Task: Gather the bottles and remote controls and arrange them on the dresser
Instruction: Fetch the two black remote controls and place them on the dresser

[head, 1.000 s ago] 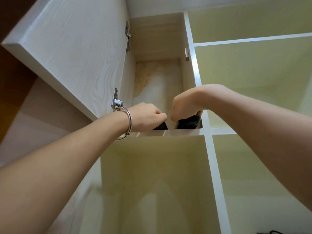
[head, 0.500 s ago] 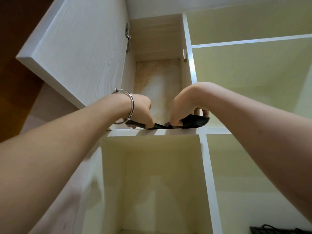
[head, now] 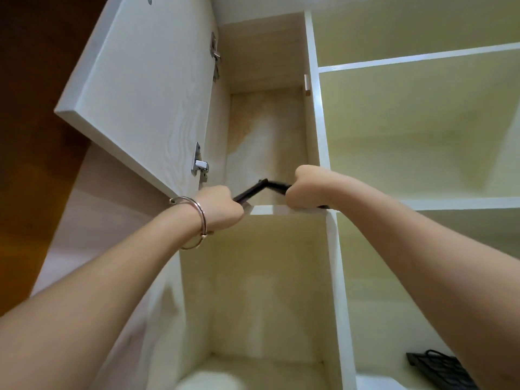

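Note:
Both my hands reach up into an open upper cabinet compartment (head: 270, 142). My left hand (head: 222, 208), with a metal bangle on its wrist, grips one black remote control (head: 249, 192) by its near end. My right hand (head: 305, 190) grips a second black remote control (head: 278, 185). The far ends of the two remotes meet in a point above the shelf edge (head: 264, 210). Fingers of both hands are hidden behind the knuckles. No bottle is visible.
The white cabinet door (head: 140, 88) stands open on the left on metal hinges (head: 199, 163). Open cream cubbies lie to the right and below. A black wire rack (head: 439, 371) sits at the bottom right, and a blurred white rounded object (head: 211, 382) at the bottom.
Both hands have drawn back toward the shelf edge. The remotes, earlier lying low and mostly hidden under the hands, are now lifted with their far ends angled up and touching.

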`<state>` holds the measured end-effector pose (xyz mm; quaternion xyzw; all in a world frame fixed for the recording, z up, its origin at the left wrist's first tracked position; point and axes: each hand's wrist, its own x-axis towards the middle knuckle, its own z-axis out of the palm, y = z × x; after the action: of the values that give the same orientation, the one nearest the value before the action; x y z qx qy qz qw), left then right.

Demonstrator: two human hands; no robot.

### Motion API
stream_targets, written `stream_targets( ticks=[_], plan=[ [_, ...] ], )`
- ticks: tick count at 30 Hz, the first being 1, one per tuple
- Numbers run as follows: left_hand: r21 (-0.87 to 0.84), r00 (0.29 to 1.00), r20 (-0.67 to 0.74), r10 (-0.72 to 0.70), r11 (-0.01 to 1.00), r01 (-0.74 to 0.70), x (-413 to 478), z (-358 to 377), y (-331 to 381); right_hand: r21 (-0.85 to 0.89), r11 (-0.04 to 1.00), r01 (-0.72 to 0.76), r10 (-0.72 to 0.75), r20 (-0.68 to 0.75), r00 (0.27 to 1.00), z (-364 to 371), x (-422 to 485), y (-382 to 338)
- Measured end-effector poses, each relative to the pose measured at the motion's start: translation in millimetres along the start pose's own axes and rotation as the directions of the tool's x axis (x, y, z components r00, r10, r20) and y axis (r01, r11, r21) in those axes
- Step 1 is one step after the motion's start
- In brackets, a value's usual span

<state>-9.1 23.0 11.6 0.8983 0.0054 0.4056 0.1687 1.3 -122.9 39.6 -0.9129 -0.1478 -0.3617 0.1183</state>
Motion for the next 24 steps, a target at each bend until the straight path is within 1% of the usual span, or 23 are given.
stream_targets(
  ticks=[1,3,5,7,9,11,13,15,17,19,21,24],
  plan=[
    [-0.066,0.999,-0.052,-0.004,0.998,0.0,-5.0,2.7,-5.8,0.133,0.991,0.008,0.0,-0.065,0.998,3.0,-4.0,5.0],
    [-0.252,0.991,-0.134,-0.021,0.968,-0.014,-20.3,11.3,-14.3,0.322,0.946,0.049,0.01,-0.178,0.984,12.8,-14.6,15.2],
    [-0.471,0.989,-0.146,-0.02,0.881,-0.051,-40.3,22.9,-20.0,0.47,0.88,0.065,0.06,-0.246,0.967,22.9,-37.3,24.1],
    [-0.631,0.992,-0.12,0.023,0.77,-0.094,-65.6,39.8,-23.5,0.569,0.821,0.05,0.11,-0.245,0.963,34.4,-67.1,33.4],
    [-0.715,0.992,-0.094,0.089,0.687,-0.13,-94.6,58.6,-25.1,0.622,0.783,0.022,0.16,-0.235,0.959,46.1,-105.1,43.6],
    [-0.785,0.989,-0.028,0.143,0.609,-0.11,-122.9,78.7,-25.4,0.631,0.775,-0.026,0.237,-0.253,0.938,55.9,-146.5,53.6],
    [-0.844,0.975,0.09,0.203,0.535,-0.034,-153.7,103.6,-23.9,0.604,0.785,-0.138,0.324,-0.211,0.922,67.0,-194.0,66.5],
    [-0.869,0.938,0.213,0.273,0.491,0.055,-190.5,129.8,-21.5,0.556,0.777,-0.294,0.432,-0.133,0.892,81.5,-251.8,80.0],
    [-0.876,0.862,0.335,0.381,0.462,0.136,-235.4,157.4,-17.4,0.542,0.696,-0.47,0.569,-0.018,0.822,97.5,-318.9,90.0],
    [-0.851,0.732,0.468,0.496,0.475,0.222,-289.9,184.0,-11.3,0.5,0.579,-0.644,0.706,0.088,0.703,110.7,-393.5,96.1],
    [-0.809,0.576,0.576,0.581,0.509,0.295,-345.7,206.8,-3.4,0.418,0.465,-0.781,0.821,0.126,0.556,116.6,-473.4,98.7],
    [-0.72,0.327,0.691,0.644,0.578,0.384,-434.3,236.2,11.5,0.322,0.218,-0.921,0.948,0.156,0.278,113.2,-592.6,84.8]
  ],
)
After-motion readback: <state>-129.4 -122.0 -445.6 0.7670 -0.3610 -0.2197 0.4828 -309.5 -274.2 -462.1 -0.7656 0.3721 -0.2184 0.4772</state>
